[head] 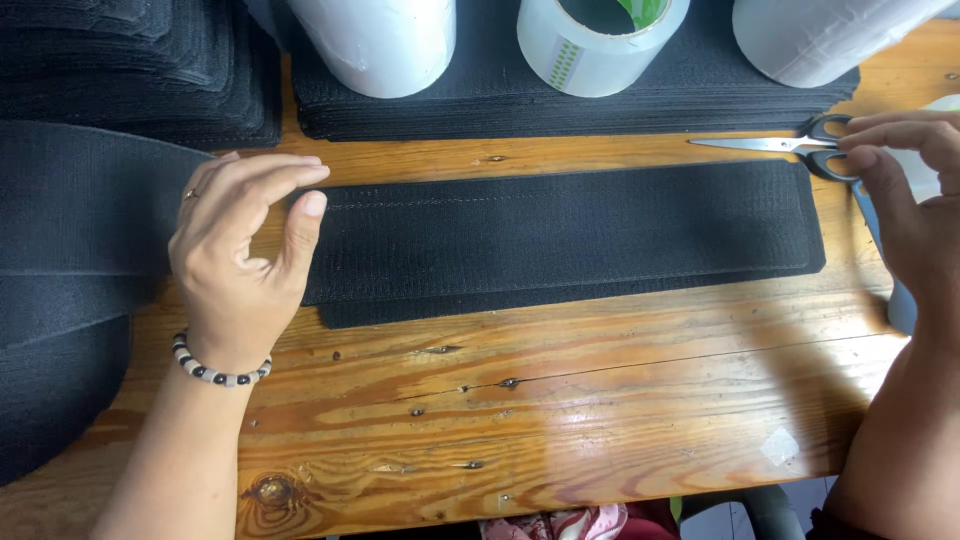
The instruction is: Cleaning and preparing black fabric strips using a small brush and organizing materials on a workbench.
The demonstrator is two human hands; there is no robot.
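Observation:
A long black fabric strip (560, 235) lies flat across the wooden table (560, 400), with another strip showing under its front edge. My left hand (240, 250), with a ring and a bead bracelet, hovers at the strip's left end, fingers curved and apart, holding nothing. My right hand (915, 200) is at the strip's right end, fingertips touching the black handles of a pair of scissors (790, 145) that lies on the table with its blades pointing left.
A wide black fabric band (70, 270) runs along the left. Stacks of black strips (500, 100) sit at the back, under white tape rolls (600, 45). A pale blue object (900, 300) stands at the right edge.

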